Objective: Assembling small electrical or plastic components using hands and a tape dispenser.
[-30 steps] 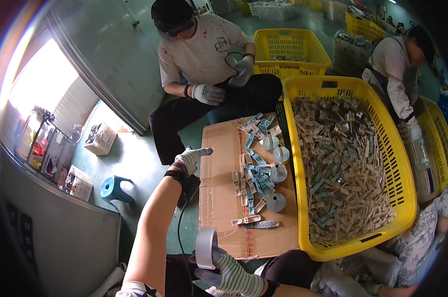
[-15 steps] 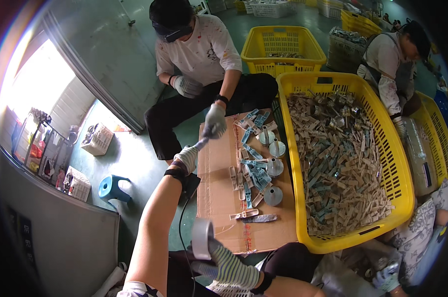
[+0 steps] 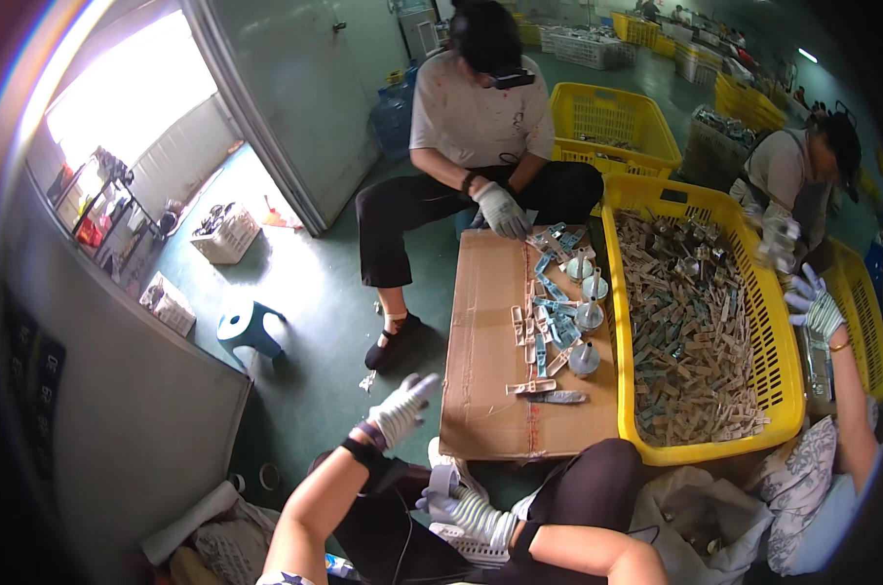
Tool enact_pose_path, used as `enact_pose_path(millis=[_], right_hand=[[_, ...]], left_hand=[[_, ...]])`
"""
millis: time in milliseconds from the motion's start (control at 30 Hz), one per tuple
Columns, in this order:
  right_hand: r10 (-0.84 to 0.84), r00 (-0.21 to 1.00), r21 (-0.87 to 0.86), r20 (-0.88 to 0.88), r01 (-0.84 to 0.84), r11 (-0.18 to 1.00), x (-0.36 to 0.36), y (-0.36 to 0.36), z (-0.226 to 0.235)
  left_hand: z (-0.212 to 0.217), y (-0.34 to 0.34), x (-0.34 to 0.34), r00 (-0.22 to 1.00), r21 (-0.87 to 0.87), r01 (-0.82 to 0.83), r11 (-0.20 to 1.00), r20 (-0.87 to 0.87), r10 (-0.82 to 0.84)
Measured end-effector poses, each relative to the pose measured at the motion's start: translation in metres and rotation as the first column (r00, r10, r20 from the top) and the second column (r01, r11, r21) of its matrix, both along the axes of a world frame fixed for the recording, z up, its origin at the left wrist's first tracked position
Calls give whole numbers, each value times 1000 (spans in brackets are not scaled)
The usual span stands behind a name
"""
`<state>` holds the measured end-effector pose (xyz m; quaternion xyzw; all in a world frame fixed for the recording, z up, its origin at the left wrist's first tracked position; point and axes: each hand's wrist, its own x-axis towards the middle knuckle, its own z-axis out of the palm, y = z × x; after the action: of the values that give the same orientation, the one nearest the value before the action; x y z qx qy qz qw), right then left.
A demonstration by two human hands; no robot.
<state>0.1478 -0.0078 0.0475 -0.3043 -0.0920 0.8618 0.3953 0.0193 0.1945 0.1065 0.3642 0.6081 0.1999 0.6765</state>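
My left hand [image 3: 403, 410], in a striped knit glove, is raised over the floor left of the cardboard sheet [image 3: 480, 341]. Its fingers are stretched out and nothing shows in them. Low in front of my lap, my right hand [image 3: 479, 517] is closed around a roll of tape [image 3: 442, 480], seen partly from its edge. On the cardboard lie several blue and beige plastic clips [image 3: 561, 327] and several round metal pieces with stems [image 3: 588, 315]. A flat grey wrapped strip [image 3: 558, 397] rests nearest me, beside a beige clip [image 3: 530, 387].
A large yellow crate [image 3: 622, 390] full of clips and metal parts stands right of the cardboard. Facing me, a seated person [image 3: 480, 117] has a gloved hand [image 3: 501, 211] at the far edge. Two other people work at right. A blue stool [image 3: 250, 330] stands at left.
My left hand has drawn back toward me from the facing person's hand and the dark object between us. My right hand has lowered with the tape roll. The view has shifted left.
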Motion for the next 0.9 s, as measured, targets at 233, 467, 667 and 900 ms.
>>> enact_pose_path(millis=[233, 467, 667, 900], right_hand=[[-13, 967, 43, 254, 2, 999, -9, -4, -29], [-172, 922, 226, 347, 95, 969, -25, -22, -36], [-209, 893, 247, 399, 115, 962, -26, -22, -53], [-138, 909, 199, 393, 62, 978, -24, -23, -54]], left_hand=[[-41, -111, -28, 995, 24, -6, 1000, 98, 3], [-91, -133, -39, 974, 45, -95, 994, 209, 83], [-117, -127, -44, 944, 51, -74, 996, 325, 53], [-118, -130, -44, 912, -22, -127, 992, 392, 125]])
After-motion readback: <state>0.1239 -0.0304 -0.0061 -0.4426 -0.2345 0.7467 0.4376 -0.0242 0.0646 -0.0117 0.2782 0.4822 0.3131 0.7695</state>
